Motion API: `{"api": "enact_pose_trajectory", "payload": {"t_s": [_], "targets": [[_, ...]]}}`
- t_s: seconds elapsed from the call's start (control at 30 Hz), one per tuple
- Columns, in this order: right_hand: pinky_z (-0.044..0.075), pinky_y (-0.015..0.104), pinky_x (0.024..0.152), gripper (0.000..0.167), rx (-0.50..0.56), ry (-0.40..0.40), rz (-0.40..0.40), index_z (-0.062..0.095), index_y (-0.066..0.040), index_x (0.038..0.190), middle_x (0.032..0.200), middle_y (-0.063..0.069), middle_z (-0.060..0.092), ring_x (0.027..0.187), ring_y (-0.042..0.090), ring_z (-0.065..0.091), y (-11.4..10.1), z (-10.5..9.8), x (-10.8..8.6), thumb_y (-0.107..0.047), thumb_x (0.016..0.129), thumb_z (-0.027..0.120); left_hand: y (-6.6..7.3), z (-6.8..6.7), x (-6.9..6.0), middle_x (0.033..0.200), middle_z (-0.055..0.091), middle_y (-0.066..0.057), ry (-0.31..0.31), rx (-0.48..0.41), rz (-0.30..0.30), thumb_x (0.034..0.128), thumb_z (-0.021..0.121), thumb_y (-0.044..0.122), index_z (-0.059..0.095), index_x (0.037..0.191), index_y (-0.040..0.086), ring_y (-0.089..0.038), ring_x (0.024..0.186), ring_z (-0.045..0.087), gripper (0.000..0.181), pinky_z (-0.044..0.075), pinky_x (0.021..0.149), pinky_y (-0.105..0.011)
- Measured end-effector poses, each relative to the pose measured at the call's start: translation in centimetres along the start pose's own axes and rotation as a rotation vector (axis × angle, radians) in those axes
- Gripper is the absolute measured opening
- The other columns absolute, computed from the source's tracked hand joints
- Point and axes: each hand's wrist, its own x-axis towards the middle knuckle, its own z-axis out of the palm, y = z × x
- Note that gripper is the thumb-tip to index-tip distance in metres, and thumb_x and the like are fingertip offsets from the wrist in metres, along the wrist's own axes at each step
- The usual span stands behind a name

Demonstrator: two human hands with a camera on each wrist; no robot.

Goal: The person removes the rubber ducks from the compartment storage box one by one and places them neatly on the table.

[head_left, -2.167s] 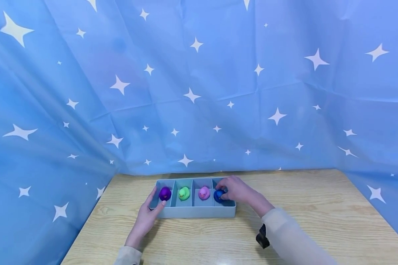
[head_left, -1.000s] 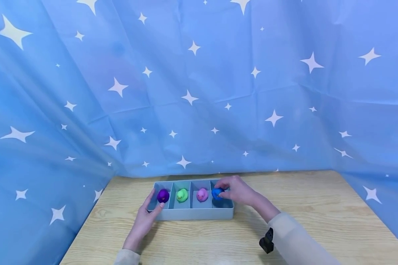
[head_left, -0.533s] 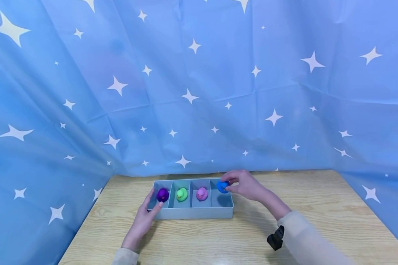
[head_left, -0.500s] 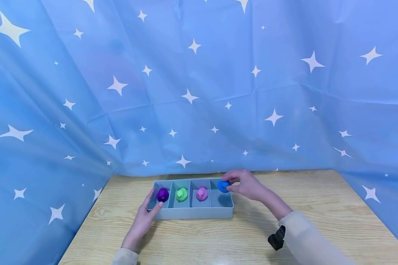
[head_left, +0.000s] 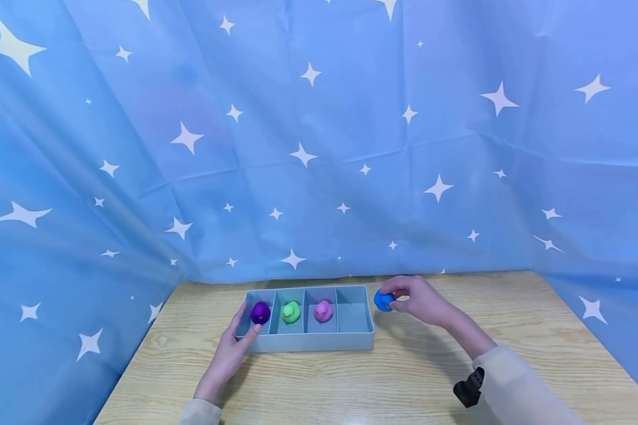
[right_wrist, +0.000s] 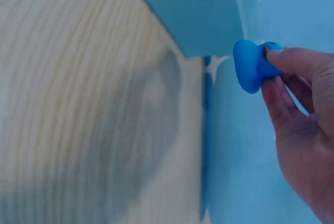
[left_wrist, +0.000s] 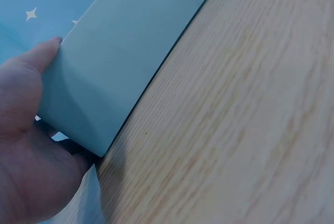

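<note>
A grey-blue divided box (head_left: 311, 343) stands on the table, its compartments in a row. From the left come a purple rubber duck (head_left: 260, 311), a green rubber duck (head_left: 291, 311) and a pink rubber duck (head_left: 323, 310), one to a compartment; the rightmost compartment is bare. My left hand (head_left: 231, 353) holds the box's left end, thumb at the front rim, other fingers round the side and partly hidden. Between thumb and fingers, my right hand (head_left: 424, 302) pinches a blue rubber duck (head_left: 383, 300) in the air just right of the box. The right wrist view shows that blue duck (right_wrist: 247, 67) close up.
The wooden table (head_left: 319, 383) runs back to a blue curtain (head_left: 319, 177) with white stars, which also hangs along the left and right sides. A black device (head_left: 468, 388) sits at the right wrist.
My right hand has lifted the blue rubber duck out of the rightmost compartment and carried it right, past the box's edge. My left hand and the box have stayed in place.
</note>
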Motion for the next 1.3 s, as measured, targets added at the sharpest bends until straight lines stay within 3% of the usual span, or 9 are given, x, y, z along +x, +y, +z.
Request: {"api": "enact_pose_trajectory", "payload": {"t_s": [0.3,0.6,1.3], "targets": [[0.060,0.036,0.084,0.021,0.010,-0.025,0.015,0.073,0.005,0.108,0.112,0.018,0.070,0.099,0.030,0.068,2.5,-0.3,-1.8,0.008,0.088,0.074,0.0,0.0,0.0,0.168,0.016,-0.022,0.001,0.002,0.014,0.1044,0.061,0.030,0.019,0.165,0.013,-0.045,0.153,0.009,0.076,0.009,0.121,-0.064],[0.059,0.029,0.078,0.023,0.014,-0.001,0.043,0.074,0.003,0.106,0.110,0.016,0.070,0.096,0.026,0.067,4.2,0.5,-2.5,0.012,0.085,0.070,0.0,-0.1,-0.1,0.168,0.017,-0.021,-0.004,-0.006,0.020,0.1040,0.062,0.030,0.019,0.165,0.014,-0.045,0.154,0.009,0.077,0.009,0.122,-0.063],[0.059,0.030,0.082,0.028,0.052,0.021,0.106,0.072,0.004,0.111,0.114,0.016,0.068,0.100,0.028,0.065,5.2,1.5,-2.5,0.011,0.085,0.067,-0.2,-0.1,0.1,0.168,0.017,-0.022,0.002,0.009,0.011,0.1044,0.061,0.031,0.020,0.165,0.013,-0.045,0.153,0.010,0.076,0.010,0.122,-0.063]]}}
